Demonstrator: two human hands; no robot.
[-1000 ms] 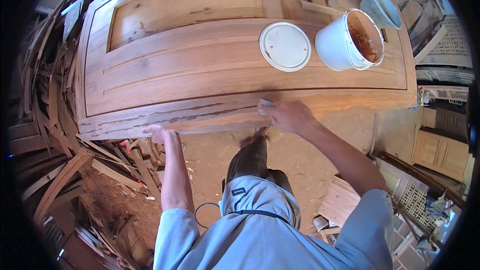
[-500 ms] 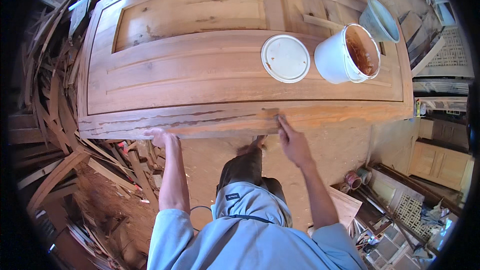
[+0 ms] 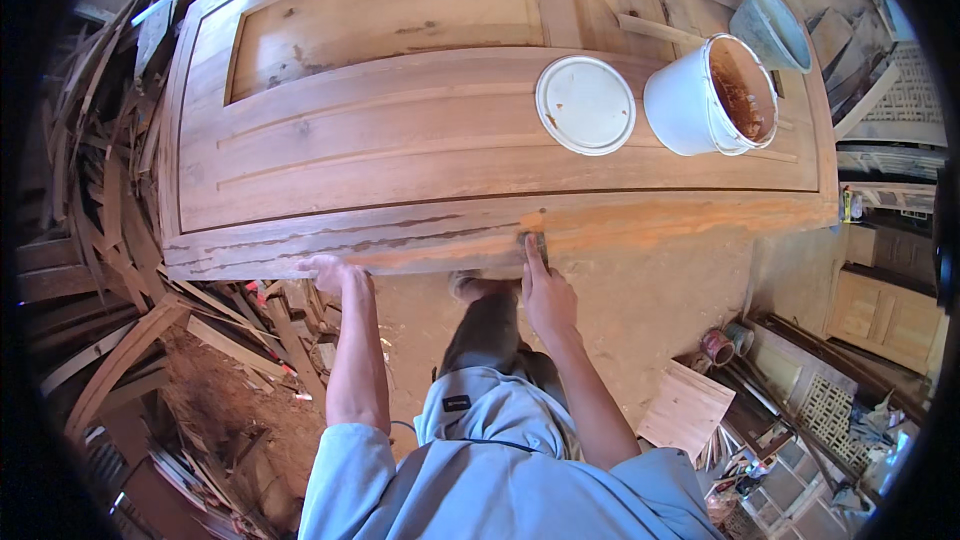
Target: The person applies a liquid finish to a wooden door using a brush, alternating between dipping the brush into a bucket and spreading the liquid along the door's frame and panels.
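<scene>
A large wooden panelled door (image 3: 400,155) lies flat before me, with dark streaks along the left of its near rail and orange-brown filler smeared over the right. My right hand (image 3: 548,292) grips a small dark flat scraper (image 3: 536,243), its forefinger pressed along it, against the rail near the middle. The scraper's exact make is hard to see. Farther left, my left hand (image 3: 338,273) rests on the door's near edge, fingers stretched out to the left. On the door stand a white bucket (image 3: 683,105) with orange-brown paste inside and, beside it, its round white lid (image 3: 586,105).
A greyish bucket (image 3: 768,28) sits at the door's far right, near a loose wood strip (image 3: 660,30). Piled wood offcuts (image 3: 110,200) crowd the left. Paint tins (image 3: 717,346), a square board (image 3: 686,406) and door panels (image 3: 880,315) occupy the right side.
My right hand has moved left and slightly nearer with the scraper, and orange filler now covers more of the rail's middle. My left hand stays at the edge. The view has shifted a little.
</scene>
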